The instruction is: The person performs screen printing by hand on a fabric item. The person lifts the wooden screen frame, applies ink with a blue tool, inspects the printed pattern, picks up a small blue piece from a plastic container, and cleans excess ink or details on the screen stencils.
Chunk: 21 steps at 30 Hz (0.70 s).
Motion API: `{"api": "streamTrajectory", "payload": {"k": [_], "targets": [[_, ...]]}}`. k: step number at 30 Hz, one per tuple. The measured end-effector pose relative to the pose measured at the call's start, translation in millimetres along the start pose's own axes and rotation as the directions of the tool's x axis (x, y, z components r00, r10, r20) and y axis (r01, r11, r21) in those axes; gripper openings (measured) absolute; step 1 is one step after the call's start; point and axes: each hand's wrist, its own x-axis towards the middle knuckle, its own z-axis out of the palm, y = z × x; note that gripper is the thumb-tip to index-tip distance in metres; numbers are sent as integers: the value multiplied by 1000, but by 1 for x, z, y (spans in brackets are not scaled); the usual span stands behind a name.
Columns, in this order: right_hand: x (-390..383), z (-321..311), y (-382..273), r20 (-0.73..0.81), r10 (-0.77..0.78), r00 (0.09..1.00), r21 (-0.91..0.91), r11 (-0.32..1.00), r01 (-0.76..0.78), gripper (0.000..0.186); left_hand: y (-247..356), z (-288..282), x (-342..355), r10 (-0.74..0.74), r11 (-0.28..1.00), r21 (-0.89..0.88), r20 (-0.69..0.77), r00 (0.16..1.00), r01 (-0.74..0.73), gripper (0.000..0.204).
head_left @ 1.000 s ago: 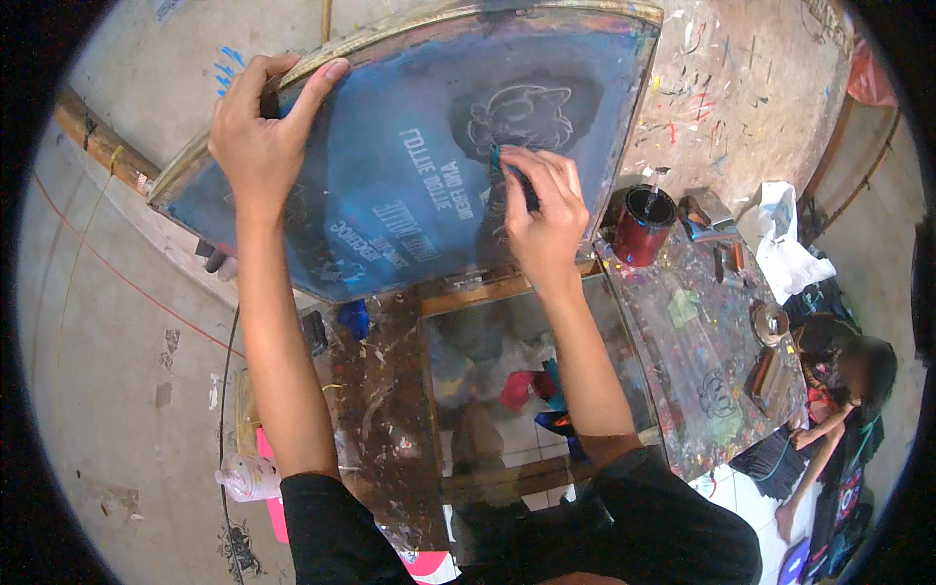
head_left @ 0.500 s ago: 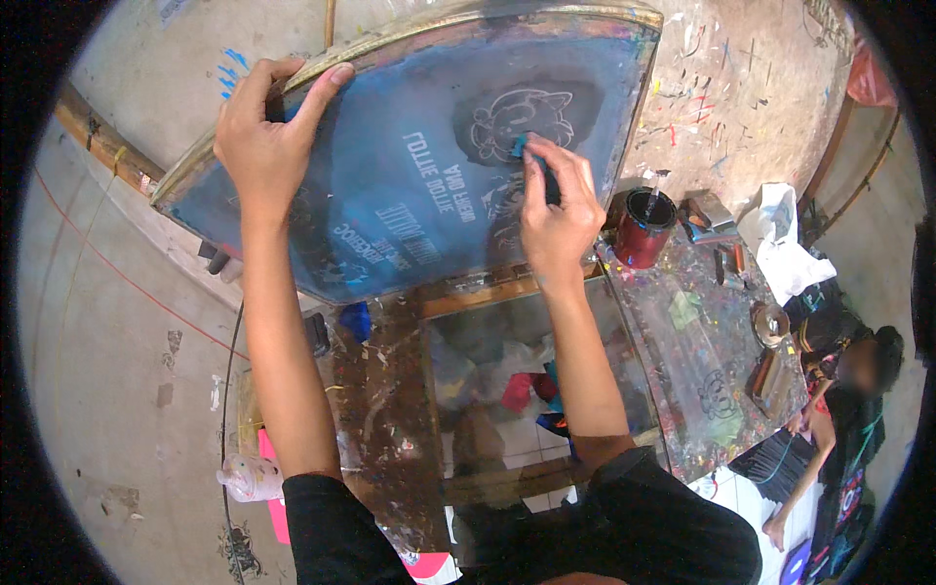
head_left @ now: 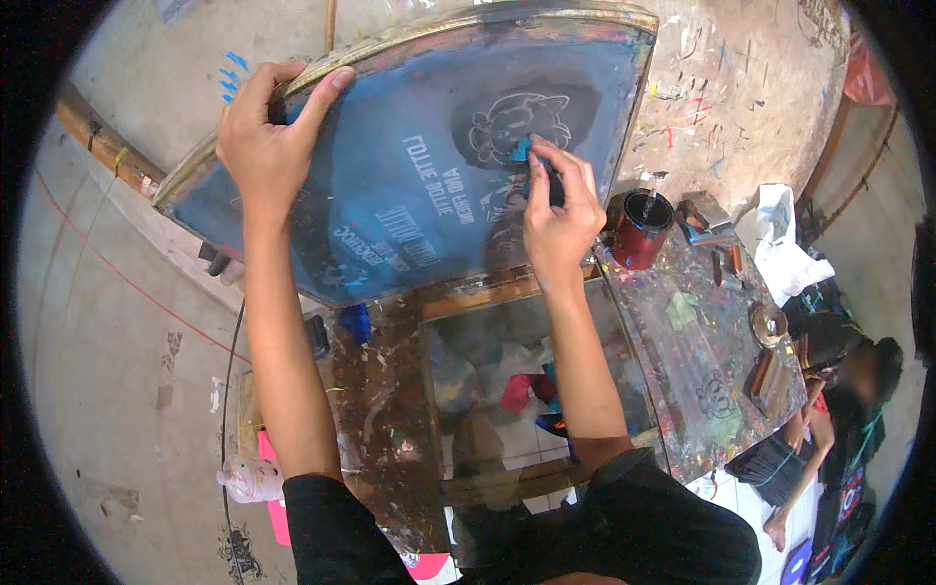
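Note:
A silkscreen printing frame (head_left: 375, 161) with blue mesh and a worn wooden rim stands tilted up in front of me. My left hand (head_left: 268, 141) is closed over its upper edge, thumb on the mesh side and fingers behind. Lower right of it, my right hand (head_left: 565, 219) pinches a small teal cloth (head_left: 520, 150) against the mesh. The cloth touches the lower part of a pale cartoon face outline (head_left: 512, 112), inside a dark, damp-looking patch. Pale lettering and further small designs lie left of and below that patch. My right fingers partly cover one of these designs.
Right of the frame, a dark red can (head_left: 639, 244) stands on a paint-spattered table (head_left: 673, 341) with a tape roll (head_left: 768, 325). A white plastic bag (head_left: 780, 249) lies beyond. Below my arms is a glass panel (head_left: 468, 390). A person (head_left: 829, 419) sits at far right.
My right hand and the teal cloth have shifted slightly right and down on the mesh. The frame's right end has tipped slightly; my left hand keeps its grip.

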Motion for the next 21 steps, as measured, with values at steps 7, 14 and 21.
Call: {"api": "streamTrajectory", "payload": {"k": [7,14,21], "targets": [[-7,-23,-6,189,41,981,-11,999,-40,14,1,-1,0,2,1000,28,8,1000,-2,41],[6,-92,-4,340,379,860,170,875,-453,13,-15,17,7,-41,999,37,105,994,37,47],[12,-170,-37,519,410,750,120,834,-539,19,-34,32,26,-188,981,108,329,925,161,50]]}}
